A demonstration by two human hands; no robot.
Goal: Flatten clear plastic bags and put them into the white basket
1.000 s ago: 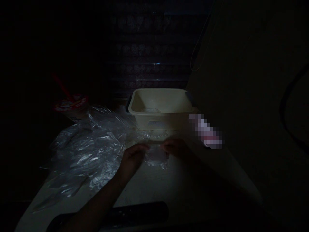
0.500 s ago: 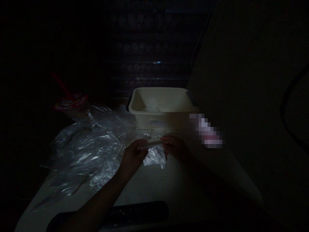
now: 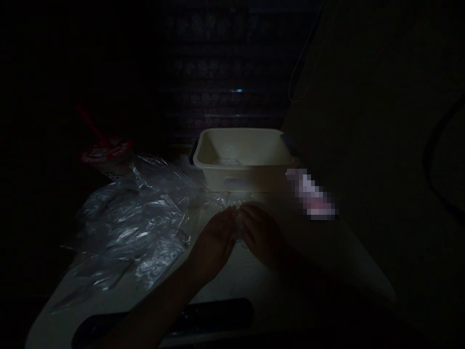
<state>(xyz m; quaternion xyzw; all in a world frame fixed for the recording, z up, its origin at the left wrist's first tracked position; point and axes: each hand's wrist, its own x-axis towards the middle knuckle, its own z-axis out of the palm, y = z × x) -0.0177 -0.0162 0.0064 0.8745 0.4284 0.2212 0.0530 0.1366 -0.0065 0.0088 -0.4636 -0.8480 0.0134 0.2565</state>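
The view is very dark. My left hand (image 3: 214, 245) and my right hand (image 3: 262, 235) are close together over the white table (image 3: 225, 286), in front of a cream basin (image 3: 243, 178). Both hands have bent fingers around a small piece of clear plastic (image 3: 239, 228), which shows only in the narrow gap between them. Most of that piece is hidden by the fingers. A large heap of crinkled clear plastic bags (image 3: 134, 218) lies left of my left hand.
A cup with a red lid (image 3: 105, 150) and red straw stands at the back left. Near the front edge is a long dark object (image 3: 218, 315), partly behind my left forearm. A blurred pink and white item (image 3: 316, 198) lies right of the basin.
My left hand has moved right, closer to my right hand. The flat strip and shiny plastic that showed between my hands are now mostly covered by them.
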